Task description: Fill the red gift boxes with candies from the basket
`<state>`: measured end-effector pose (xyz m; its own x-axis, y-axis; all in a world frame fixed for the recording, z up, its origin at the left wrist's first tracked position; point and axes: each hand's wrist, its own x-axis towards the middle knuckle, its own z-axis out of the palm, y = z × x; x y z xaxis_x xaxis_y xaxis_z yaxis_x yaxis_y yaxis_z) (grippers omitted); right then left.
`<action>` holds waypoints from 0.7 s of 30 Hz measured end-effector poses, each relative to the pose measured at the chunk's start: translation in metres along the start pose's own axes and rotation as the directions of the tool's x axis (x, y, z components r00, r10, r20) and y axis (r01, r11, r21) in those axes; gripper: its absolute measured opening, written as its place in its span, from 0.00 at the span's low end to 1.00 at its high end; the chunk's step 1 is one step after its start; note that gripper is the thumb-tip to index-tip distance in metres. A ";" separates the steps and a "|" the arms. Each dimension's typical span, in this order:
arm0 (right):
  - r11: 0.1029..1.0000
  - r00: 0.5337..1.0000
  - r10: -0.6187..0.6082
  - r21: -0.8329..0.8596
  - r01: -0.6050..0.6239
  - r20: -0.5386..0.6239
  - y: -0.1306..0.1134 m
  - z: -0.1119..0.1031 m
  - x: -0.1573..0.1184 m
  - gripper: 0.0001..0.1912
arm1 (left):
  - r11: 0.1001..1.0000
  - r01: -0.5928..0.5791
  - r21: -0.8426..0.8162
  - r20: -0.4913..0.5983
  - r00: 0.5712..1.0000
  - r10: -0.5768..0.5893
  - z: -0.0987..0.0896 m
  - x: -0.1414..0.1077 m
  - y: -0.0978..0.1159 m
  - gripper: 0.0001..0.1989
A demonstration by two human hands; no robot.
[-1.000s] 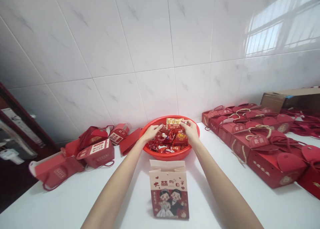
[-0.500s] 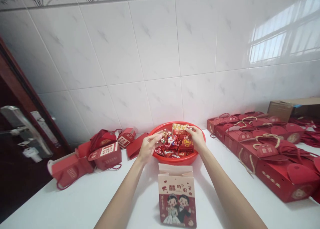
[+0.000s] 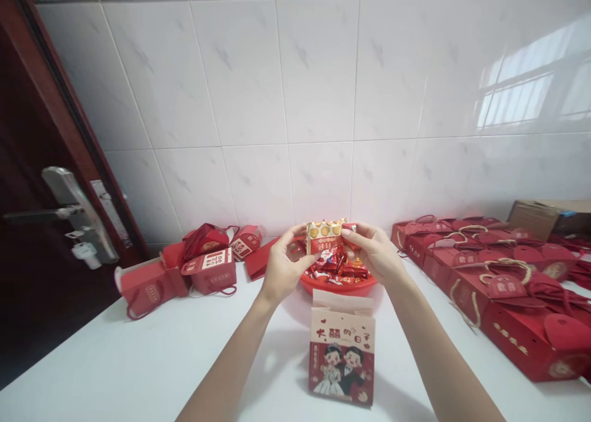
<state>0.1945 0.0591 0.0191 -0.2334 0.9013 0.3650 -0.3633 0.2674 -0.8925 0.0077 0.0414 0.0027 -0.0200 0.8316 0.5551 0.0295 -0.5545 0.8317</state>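
My left hand (image 3: 285, 265) is pinched at the left of a yellow-and-red snack packet (image 3: 325, 234), above a red bowl (image 3: 341, 288) of red-wrapped sweets (image 3: 339, 268). What its fingertips grip is too small to tell. My right hand (image 3: 379, 253) grips the packet's right side, with a small red wrapped sweet (image 3: 349, 227) by its fingers. In front of the bowl a cream-and-red paper box (image 3: 342, 354) with a cartoon couple stands upright, its top open.
Rows of closed red gift boxes (image 3: 489, 293) with rope handles line the right side. More red boxes (image 3: 212, 271) lie at the left, near a dark door with a handle (image 3: 78, 210). A cardboard box (image 3: 535, 218) sits at the back right.
Both hands have risen above the bowl and come closer together, and the yellow packet has been lifted with them. The camera view has shifted left.
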 end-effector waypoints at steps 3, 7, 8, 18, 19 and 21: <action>0.996 0.999 -0.043 -0.080 0.041 -0.026 -0.001 0.002 -0.004 0.17 | 1.000 -0.015 0.022 0.014 1.000 0.015 0.001 -0.003 0.007 0.30; 0.994 0.999 -0.049 -0.095 0.046 -0.024 -0.005 0.004 -0.009 0.19 | 0.998 -0.037 -0.051 0.006 0.999 0.038 0.003 -0.009 0.012 0.28; 0.994 0.998 -0.051 -0.096 0.049 -0.021 -0.007 0.004 -0.011 0.18 | 0.996 -0.036 -0.077 0.012 0.999 0.037 0.004 -0.010 0.013 0.28; 0.938 0.980 -0.198 -0.287 0.193 0.013 -0.044 -0.009 -0.036 0.14 | 0.967 0.123 0.225 0.441 0.872 -0.213 -0.015 -0.014 0.031 0.13; 0.938 0.982 -0.186 -0.292 0.185 0.025 -0.048 -0.011 -0.038 0.14 | 0.949 0.100 0.298 0.514 0.821 -0.247 -0.017 -0.015 0.034 0.10; 0.939 0.987 -0.152 -0.303 0.160 0.051 -0.055 -0.015 -0.041 0.14 | 0.915 0.063 0.399 0.595 0.741 -0.311 -0.017 -0.017 0.034 0.10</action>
<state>0.2381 0.0125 0.0492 -0.2209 0.8317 0.5094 -0.1054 0.4988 -0.8603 -0.0078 0.0074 0.0220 0.5711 0.8080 0.1449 0.4246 -0.4418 0.7903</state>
